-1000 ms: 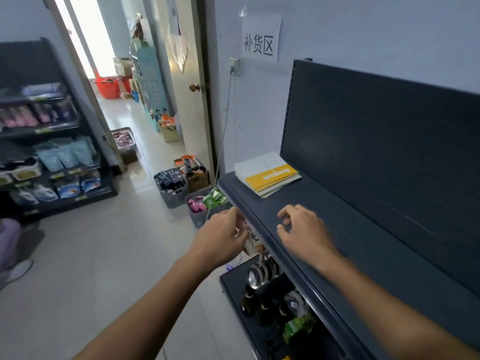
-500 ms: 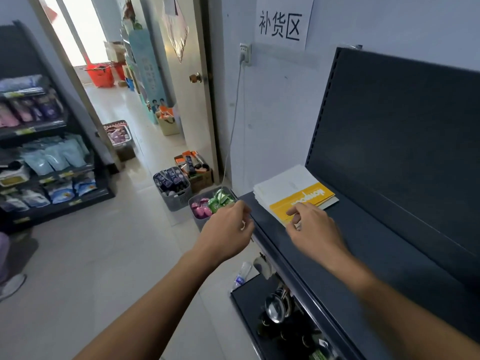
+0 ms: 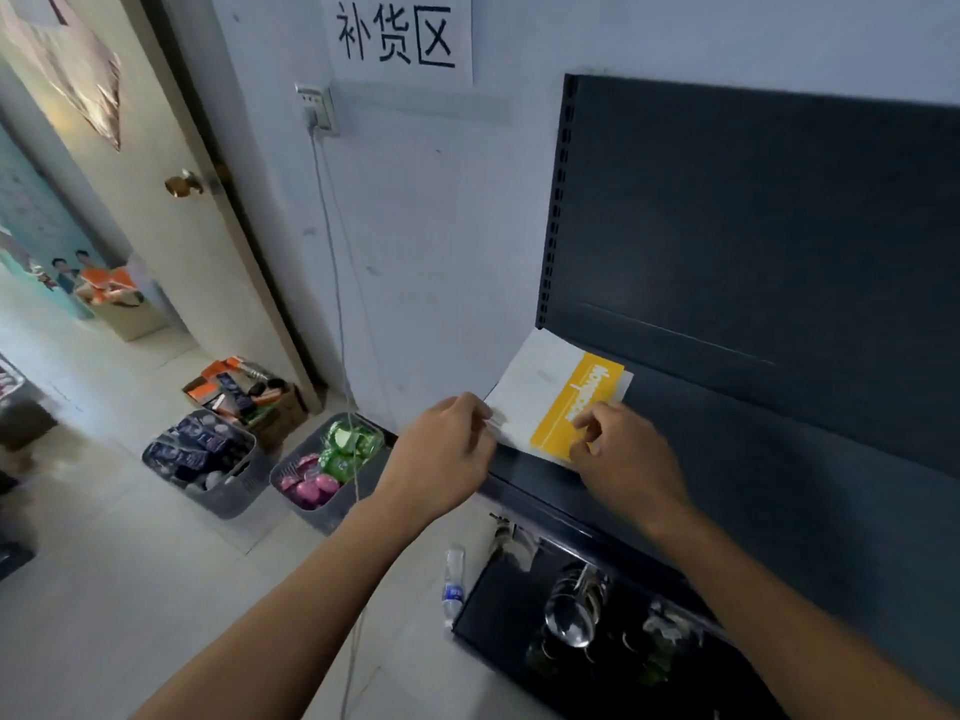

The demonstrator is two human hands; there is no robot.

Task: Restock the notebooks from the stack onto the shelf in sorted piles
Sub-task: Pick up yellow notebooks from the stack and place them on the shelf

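A stack of notebooks point(image 3: 540, 387) lies at the left end of the dark shelf point(image 3: 779, 475), against the wall. The top one is white with a yellow band point(image 3: 582, 402). My left hand point(image 3: 447, 459) has curled fingers at the stack's near left corner and touches its edge. At the near right edge my right hand point(image 3: 623, 454) pinches the top notebook's yellow band with thumb and fingers. The lower notebooks are mostly hidden under the top one.
The shelf's dark back panel point(image 3: 753, 226) rises behind. A lower shelf point(image 3: 597, 631) holds ladles and bottles. Two grey baskets point(image 3: 208, 459) point(image 3: 327, 470) of goods, a box point(image 3: 244, 392) and a water bottle point(image 3: 453, 584) stand on the floor. A cord point(image 3: 337, 304) hangs from the wall socket.
Both hands moved forward along the shelf to the notebook stack. The left hand reached its near left corner and the right hand's fingers closed on the yellow band.
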